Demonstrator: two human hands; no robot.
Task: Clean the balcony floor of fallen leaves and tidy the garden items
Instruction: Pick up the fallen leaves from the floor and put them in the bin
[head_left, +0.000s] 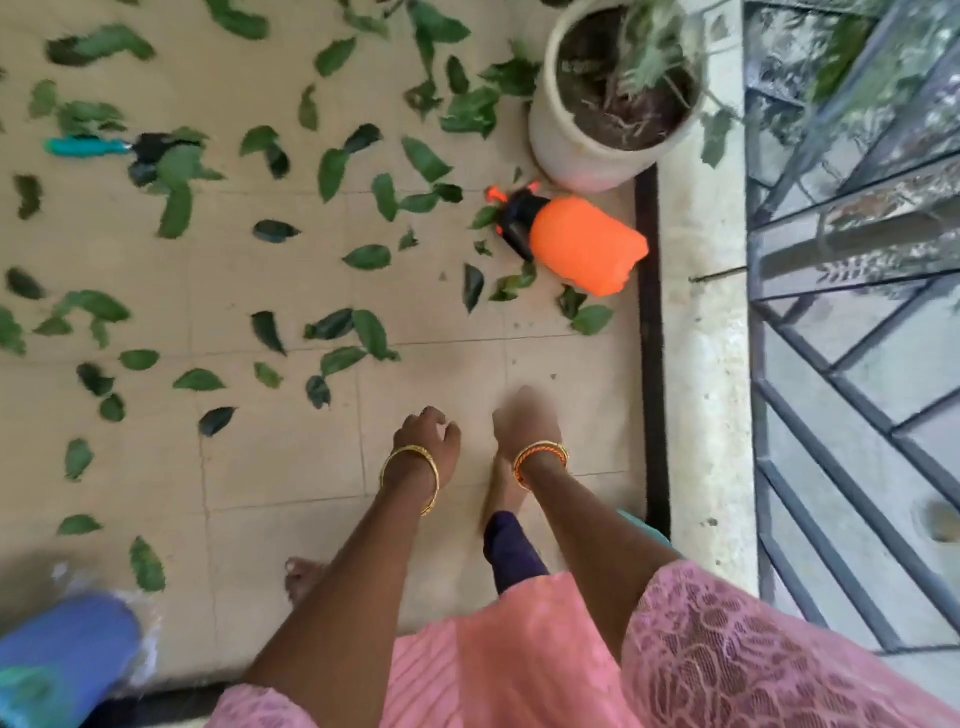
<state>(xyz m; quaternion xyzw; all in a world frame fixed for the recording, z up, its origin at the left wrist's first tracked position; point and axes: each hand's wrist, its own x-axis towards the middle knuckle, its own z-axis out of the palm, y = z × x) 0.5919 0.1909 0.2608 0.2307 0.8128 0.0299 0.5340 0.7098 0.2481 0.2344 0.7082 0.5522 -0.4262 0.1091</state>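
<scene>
Both hands hung empty over the tiled balcony floor (291, 457).
Left hand (431, 441) had loosely curled fingers holding nothing; right hand (524, 421) was blurred, its fingers impossible to read. Ahead of the fingertips lay the orange sprayer (582, 244) on its side, leaves (358, 332) scattered to their left.

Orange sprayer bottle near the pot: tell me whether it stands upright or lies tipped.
Tipped. The orange sprayer bottle lies on its side on the tiled floor, its black pump head pointing left, beside the white plant pot.
</scene>
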